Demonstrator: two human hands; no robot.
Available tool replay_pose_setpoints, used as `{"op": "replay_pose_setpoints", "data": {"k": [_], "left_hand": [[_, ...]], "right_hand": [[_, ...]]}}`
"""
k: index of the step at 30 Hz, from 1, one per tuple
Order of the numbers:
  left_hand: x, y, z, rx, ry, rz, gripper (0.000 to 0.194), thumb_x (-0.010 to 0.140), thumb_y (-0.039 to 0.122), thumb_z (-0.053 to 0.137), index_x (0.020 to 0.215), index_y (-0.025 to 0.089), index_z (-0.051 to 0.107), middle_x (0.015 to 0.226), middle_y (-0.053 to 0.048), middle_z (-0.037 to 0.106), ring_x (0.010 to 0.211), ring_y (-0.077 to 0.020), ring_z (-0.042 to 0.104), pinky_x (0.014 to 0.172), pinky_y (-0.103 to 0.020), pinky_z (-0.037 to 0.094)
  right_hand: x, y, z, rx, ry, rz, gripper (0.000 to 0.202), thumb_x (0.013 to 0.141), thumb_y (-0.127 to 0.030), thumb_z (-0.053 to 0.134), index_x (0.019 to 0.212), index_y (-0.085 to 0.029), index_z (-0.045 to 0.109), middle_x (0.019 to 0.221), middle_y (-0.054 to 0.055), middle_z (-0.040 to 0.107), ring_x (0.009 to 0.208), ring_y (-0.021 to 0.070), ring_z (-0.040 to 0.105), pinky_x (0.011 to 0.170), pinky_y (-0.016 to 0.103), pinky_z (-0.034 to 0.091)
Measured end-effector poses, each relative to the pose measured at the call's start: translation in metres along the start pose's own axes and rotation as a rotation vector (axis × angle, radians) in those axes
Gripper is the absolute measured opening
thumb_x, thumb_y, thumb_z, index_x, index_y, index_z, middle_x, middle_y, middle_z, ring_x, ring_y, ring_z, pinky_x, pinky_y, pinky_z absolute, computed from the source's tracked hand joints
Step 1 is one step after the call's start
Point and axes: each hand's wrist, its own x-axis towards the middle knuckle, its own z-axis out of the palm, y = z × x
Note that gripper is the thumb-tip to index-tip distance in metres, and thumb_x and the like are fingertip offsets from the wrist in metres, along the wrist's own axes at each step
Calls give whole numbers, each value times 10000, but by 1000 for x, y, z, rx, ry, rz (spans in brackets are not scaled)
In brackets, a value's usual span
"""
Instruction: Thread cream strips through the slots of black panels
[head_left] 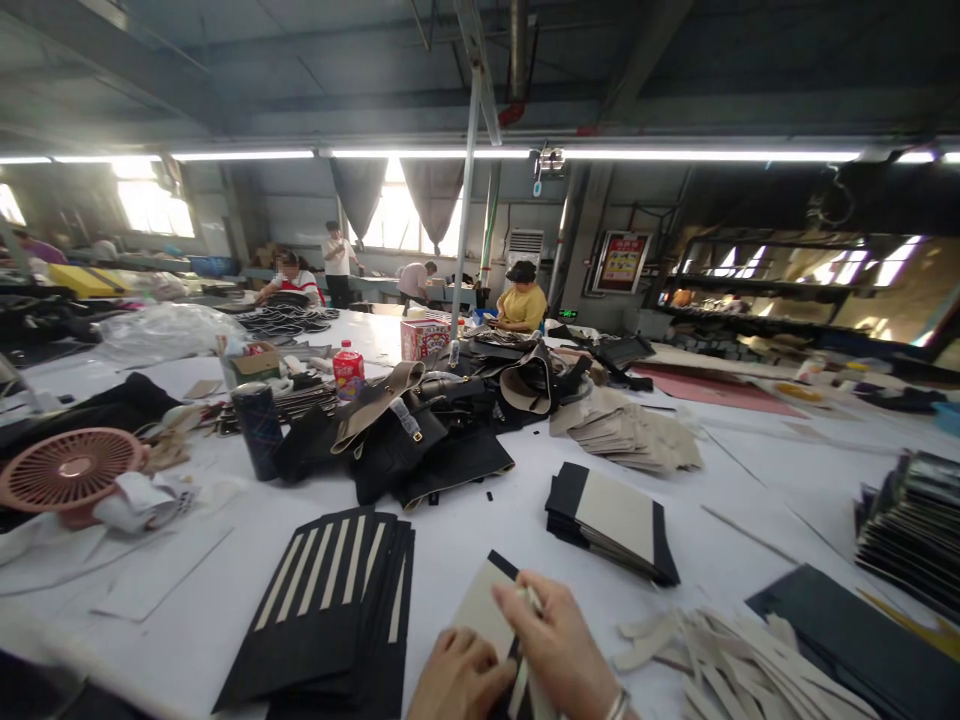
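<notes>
In front of me lies a flat panel of pale grey material with black edge bands. My left hand, its fingers bent, presses the panel's near part down. My right hand is closed just beside it, over the panel's right side. Something small and pale shows between its fingers, too covered to name. Below the hands a pale strip runs along a black band, partly hidden. To the left is a stack of black panels with pale strips. Loose pale strips lie heaped to the right.
Beyond my hands sits a stack of grey-and-black panels. Black bag pieces are piled mid-table, near a dark tumbler and a red-labelled bottle. A pink fan stands left. Dark stacked pieces are far right. Co-workers sit and stand beyond.
</notes>
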Motion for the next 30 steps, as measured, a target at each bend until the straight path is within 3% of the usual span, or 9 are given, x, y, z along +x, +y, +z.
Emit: {"op": "replay_pose_setpoints", "data": {"k": [3,5,9,13,17,21,26,28,30], "left_hand": [[19,1,-8,-93,-52,-115,586,694,618,612,1216,405,452,1315,-49,455,1064,-311,503,824,-473,467],[33,2,-12,-125,-81,-181,636,670,629,612,1237,398,437,1410,-57,347,1112,-353,465,843,-503,452],[52,4,-16,-142,-157,-205,739,647,644,600,1294,365,380,1444,-64,299,1093,-384,471,816,-538,457],[58,2,-16,-181,-183,-213,791,632,634,613,1325,390,322,1458,-35,279,1092,-394,472,820,-562,451],[60,2,-16,-220,-168,-241,770,632,642,609,1313,408,336,1462,0,273,1077,-381,482,844,-552,444],[59,4,-16,-236,-153,-254,734,645,633,605,1301,420,356,1461,13,274,1056,-374,489,828,-552,449],[56,7,-12,-277,-85,-259,702,664,578,617,1300,389,387,1352,-11,429,1034,-347,493,830,-517,451],[52,7,-14,-306,-61,-245,810,645,586,634,1352,385,293,1375,-19,402,1109,-355,446,882,-520,421],[42,6,-22,-315,-61,-186,778,644,603,637,1330,404,327,1437,-15,310,1194,-360,377,939,-516,379]], "right_hand": [[38,12,-39,161,-9,222,351,725,-557,486,672,-223,389,642,-10,575,474,118,516,430,232,404],[58,32,-46,87,-42,328,268,742,-487,453,707,-230,386,615,-26,568,385,99,464,388,234,393],[85,67,-32,-205,-25,376,85,646,-271,525,659,-216,461,421,-84,394,338,93,368,363,225,347],[103,84,-16,-381,-9,318,126,445,-110,602,491,-179,507,471,-38,491,480,114,481,427,213,328],[116,92,-12,-476,-31,314,94,437,-120,592,495,-171,540,513,-21,542,537,122,506,453,217,313],[116,88,-7,-500,-77,333,94,429,-104,587,490,-164,547,503,-1,551,565,146,535,454,220,313],[83,65,11,-442,-108,253,52,481,-125,546,508,-170,544,510,-15,537,544,124,511,453,210,300],[69,56,14,-401,-116,226,50,513,-143,526,547,-177,542,497,-38,508,506,104,469,444,202,295],[61,49,11,-352,-90,223,53,548,-160,512,589,-186,533,478,-57,461,475,95,429,436,200,294]]}}
